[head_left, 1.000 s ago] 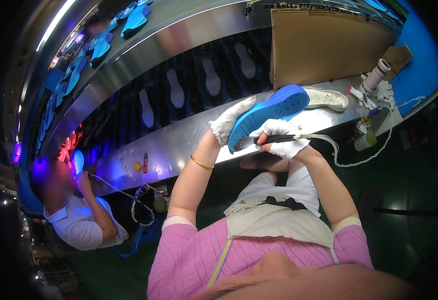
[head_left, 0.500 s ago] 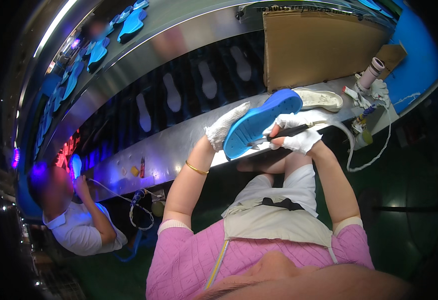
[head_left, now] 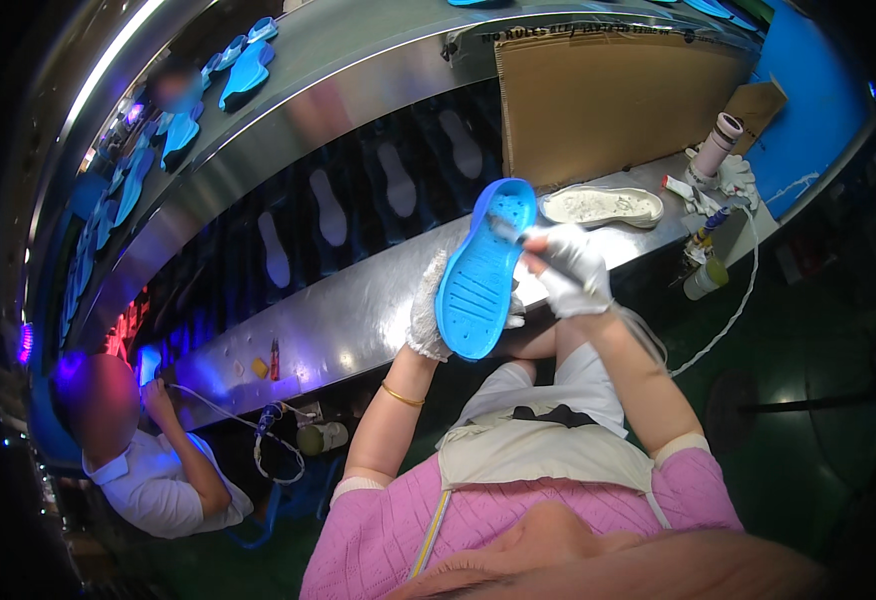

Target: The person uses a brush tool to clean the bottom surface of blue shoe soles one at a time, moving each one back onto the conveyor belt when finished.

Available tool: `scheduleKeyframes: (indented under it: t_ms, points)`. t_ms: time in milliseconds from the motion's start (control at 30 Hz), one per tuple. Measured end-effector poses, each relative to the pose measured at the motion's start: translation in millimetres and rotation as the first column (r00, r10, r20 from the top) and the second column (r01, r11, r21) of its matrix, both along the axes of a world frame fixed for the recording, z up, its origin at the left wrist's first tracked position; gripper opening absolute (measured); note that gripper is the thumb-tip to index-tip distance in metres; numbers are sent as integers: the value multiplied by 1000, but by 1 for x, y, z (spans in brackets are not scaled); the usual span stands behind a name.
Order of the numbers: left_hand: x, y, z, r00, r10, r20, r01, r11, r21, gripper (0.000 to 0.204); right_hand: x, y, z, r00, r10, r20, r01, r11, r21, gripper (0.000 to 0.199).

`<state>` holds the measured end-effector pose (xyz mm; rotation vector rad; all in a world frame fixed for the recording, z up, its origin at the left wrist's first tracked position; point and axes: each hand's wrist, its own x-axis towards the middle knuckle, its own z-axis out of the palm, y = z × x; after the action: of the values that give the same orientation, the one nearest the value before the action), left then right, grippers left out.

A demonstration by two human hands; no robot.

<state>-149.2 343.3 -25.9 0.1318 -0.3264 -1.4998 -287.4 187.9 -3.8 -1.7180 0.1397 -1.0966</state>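
My left hand (head_left: 426,312), in a white knit glove, grips a blue shoe sole (head_left: 480,285) from its left side and underneath. The sole's hollow inner face is turned up, with ridges across the middle and small pits toward both ends. White-gloved with bare fingertips, my right hand (head_left: 573,270) is closed on a brush, its tip (head_left: 504,228) blurred against the upper part of the sole. From that hand a pale tube trails down to the right. Just beyond, a white shoe sole (head_left: 603,206) lies on the metal ledge.
Behind the metal ledge (head_left: 358,325) runs a dark belt with several grey sole shapes (head_left: 395,180). A cardboard sheet (head_left: 618,110) stands behind it. At right are a pink bottle (head_left: 715,150) and a hanging container (head_left: 704,280). Another person (head_left: 158,460) sits at left.
The blue sole has swung more upright and shifted left and lower. My right hand with the brush has gone from the sole's near end to its far end.
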Motion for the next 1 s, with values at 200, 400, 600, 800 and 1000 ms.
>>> scheduleKeyframes:
  t_ms: [200,400,600,800,1000]
  points:
    - [3,9,0,976,194,98,-210,957,201,69,-30,19,17,881,399,-254,-329,902,278,19]
    - [-5,15,8,953,234,193,-272,940,205,68,-17,-13,46,990,-51,-131,-5,917,-399,22]
    - [-3,18,9,921,303,246,-346,926,153,70,-30,-4,48,953,173,-250,-242,929,-279,21]
    - [2,7,9,934,358,25,-357,920,160,63,-16,22,39,945,236,-225,-304,888,-345,24]
    - [27,9,0,786,283,549,-528,770,359,59,-36,17,29,680,687,-257,-476,680,557,15]
